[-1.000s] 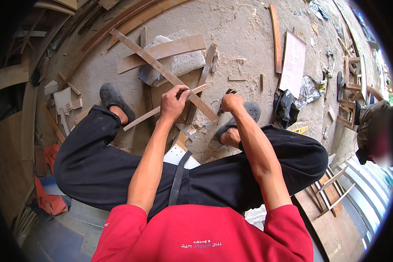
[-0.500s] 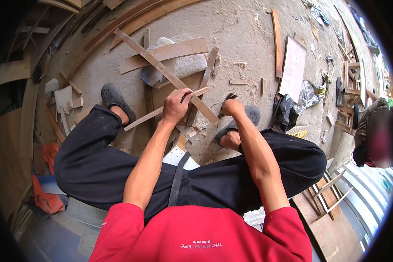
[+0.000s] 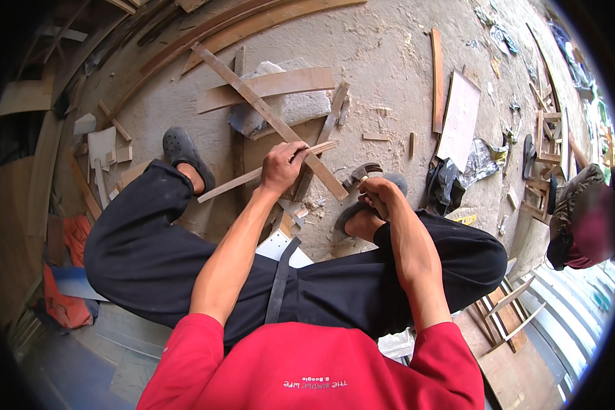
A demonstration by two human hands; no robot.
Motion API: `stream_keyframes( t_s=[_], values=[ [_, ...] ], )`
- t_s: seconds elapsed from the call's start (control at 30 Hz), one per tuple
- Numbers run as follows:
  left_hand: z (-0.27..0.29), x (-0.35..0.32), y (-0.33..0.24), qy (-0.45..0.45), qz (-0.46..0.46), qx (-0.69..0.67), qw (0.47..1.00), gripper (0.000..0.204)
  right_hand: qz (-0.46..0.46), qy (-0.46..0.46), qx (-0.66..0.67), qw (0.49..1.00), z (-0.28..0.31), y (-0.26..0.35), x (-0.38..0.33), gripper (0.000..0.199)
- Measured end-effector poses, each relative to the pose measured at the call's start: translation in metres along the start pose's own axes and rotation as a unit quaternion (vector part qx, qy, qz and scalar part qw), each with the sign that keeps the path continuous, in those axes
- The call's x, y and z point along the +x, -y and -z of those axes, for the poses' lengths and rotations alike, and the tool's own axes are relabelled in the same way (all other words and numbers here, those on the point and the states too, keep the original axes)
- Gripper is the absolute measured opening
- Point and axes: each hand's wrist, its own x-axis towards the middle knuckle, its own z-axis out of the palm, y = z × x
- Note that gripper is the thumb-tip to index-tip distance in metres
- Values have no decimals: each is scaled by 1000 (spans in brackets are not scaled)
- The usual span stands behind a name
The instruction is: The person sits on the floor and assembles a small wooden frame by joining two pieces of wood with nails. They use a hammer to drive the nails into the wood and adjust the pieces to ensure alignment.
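A long wooden slat (image 3: 244, 89) runs diagonally in front of me, crossed by a thinner wooden strip (image 3: 231, 184). At that crossing is my left hand (image 3: 282, 166), closed over the strip, its thumb and index fingertips pinched against the slat. Whether they also pinch something small is hidden. My right hand (image 3: 384, 196) is closed around the handle of a hammer (image 3: 367, 169), to the right of the slat's near end and above my shoe. The hammer's metal head points away from me. Under the far part of the slat lies a curved board (image 3: 273, 87).
A pale block (image 3: 290, 109) sits beneath the curved board. Wood scraps (image 3: 113, 154) are scattered left. To the right are a flat panel (image 3: 458, 119), black plastic (image 3: 444, 184) and small wooden frames (image 3: 549, 160). Another person (image 3: 591, 219) is at the far right.
My right hand has drawn back toward me and slightly right, bringing more of the hammer's head and handle into sight. My left hand stays at the crossing. The whole view has shifted slightly.
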Motion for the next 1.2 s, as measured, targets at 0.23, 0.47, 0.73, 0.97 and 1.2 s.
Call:
stream_keyframes(
  t_s=[0.23,0.47,0.73,0.97,1.2],
  values=[
    [-3,0,2,0,0,13,1000,12,3,-57,-34,998,-1,-2,-8,18],
    [-3,2,3,14,22,13,1000,13,24,-74,-64,995,-3,0,-4,19],
    [-3,4,1,18,5,10,1000,13,23,-54,-78,995,1,-2,5,21],
    [-2,0,-2,-7,-25,16,1000,12,58,-49,-22,997,2,-9,7,28],
    [-7,-5,-1,-43,-36,29,998,10,154,-198,-81,965,3,15,-27,24]
  ],
)
